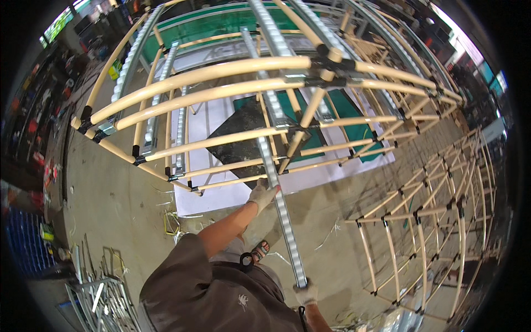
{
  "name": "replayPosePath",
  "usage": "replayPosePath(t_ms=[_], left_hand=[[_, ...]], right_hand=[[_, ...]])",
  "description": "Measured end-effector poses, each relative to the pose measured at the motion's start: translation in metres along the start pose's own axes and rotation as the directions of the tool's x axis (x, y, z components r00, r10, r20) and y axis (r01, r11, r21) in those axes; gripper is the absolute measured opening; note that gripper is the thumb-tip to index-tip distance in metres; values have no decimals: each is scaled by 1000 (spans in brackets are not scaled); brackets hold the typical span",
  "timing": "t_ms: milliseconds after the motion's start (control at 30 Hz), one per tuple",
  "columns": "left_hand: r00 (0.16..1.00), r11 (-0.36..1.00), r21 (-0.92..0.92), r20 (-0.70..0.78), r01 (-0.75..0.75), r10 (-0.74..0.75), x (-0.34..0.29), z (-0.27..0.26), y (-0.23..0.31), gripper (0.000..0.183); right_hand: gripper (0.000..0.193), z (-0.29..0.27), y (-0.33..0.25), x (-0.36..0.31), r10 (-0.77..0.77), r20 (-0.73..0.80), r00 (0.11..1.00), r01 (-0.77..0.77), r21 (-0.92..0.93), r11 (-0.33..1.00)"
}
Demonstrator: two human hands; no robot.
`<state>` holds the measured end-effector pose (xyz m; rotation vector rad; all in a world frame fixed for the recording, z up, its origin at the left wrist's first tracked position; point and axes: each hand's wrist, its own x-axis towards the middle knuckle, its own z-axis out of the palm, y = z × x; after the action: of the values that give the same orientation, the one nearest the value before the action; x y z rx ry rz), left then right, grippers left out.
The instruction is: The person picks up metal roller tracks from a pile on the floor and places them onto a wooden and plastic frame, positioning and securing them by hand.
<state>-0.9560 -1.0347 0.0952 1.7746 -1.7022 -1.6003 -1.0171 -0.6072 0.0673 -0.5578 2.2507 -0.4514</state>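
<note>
A long metal roller track (285,224) with a row of pale rollers runs from close to my body up into the rack. My left hand (262,197), in a light work glove, is closed around the track's left side, just in front of the rack. Near the lower edge, my right hand (306,294), also gloved, grips the track's near end. The track's far part passes under a front rail of the rack (215,140), which is built of cream-coloured pipes with black joints. Other roller tracks (271,99) lie fixed across its levels.
Under the rack lie a white sheet (202,206) and dark green and black panels (238,138). A second cream pipe frame (420,213) stands to the right. Metal bars (105,299) are piled at lower left, near a blue slatted crate (27,243). Yellow strapping (172,224) litters the floor.
</note>
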Motion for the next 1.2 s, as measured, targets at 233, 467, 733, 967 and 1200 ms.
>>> replayPosePath(t_ms=[233, 467, 733, 967, 1200], left_hand=[[235, 337, 436, -272, -835, 933, -103, -206, 82, 58], [73, 439, 873, -434, -210, 898, -69, -359, 119, 53], [-64, 494, 861, -503, -119, 862, -33, -370, 98, 57], [-28, 493, 868, -495, -65, 868, -37, -363, 85, 50], [10, 451, 876, -456, -169, 890, -25, -363, 93, 45]], right_hand=[[51, 17, -198, 197, -97, -8, 995, 97, 4, 995], [54, 59, -395, 392, -301, -95, 949, 297, -52, 954], [55, 98, -494, 512, -251, -195, 948, 245, -55, 968], [64, 106, -517, 527, -158, -78, 984, 151, -81, 985], [69, 115, -446, 595, -234, -1, 972, 233, -88, 968]])
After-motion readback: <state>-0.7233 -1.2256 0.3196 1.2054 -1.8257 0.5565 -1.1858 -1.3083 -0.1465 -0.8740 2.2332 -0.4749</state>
